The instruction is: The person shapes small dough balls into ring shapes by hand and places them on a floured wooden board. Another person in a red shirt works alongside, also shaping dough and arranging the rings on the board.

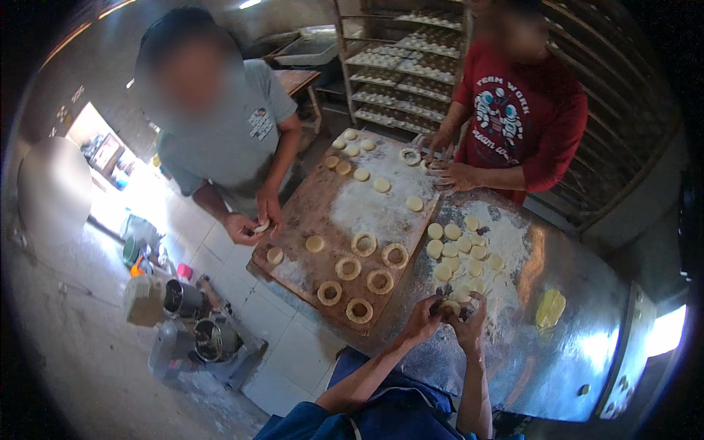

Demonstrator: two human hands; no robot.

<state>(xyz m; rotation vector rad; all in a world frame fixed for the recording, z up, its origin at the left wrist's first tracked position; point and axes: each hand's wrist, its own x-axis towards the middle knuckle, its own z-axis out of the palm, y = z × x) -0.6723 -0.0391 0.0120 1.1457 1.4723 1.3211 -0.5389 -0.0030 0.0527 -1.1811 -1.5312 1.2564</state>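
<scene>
My left hand point(423, 320) and my right hand point(471, 324) meet over the near edge of the metal table. Between their fingertips they hold a small pale dough piece point(451, 307), its middle partly hidden by my fingers. Something dark shows beside it at the left fingertips, too small to make out. Just beyond my hands, several flat dough rounds point(450, 262) lie in a cluster on white flour. To the left, several dough rings point(348, 268) with darker centres sit on the brown board point(293, 227).
A yellow lump point(550, 309) lies on the metal table point(506, 359) at right. Across the board, one person in grey point(249, 147) handles a dough piece; another in red point(513, 125) works at the far edge. Tray racks point(403, 66) stand behind. Machinery with metal pots point(216, 339) stands lower left.
</scene>
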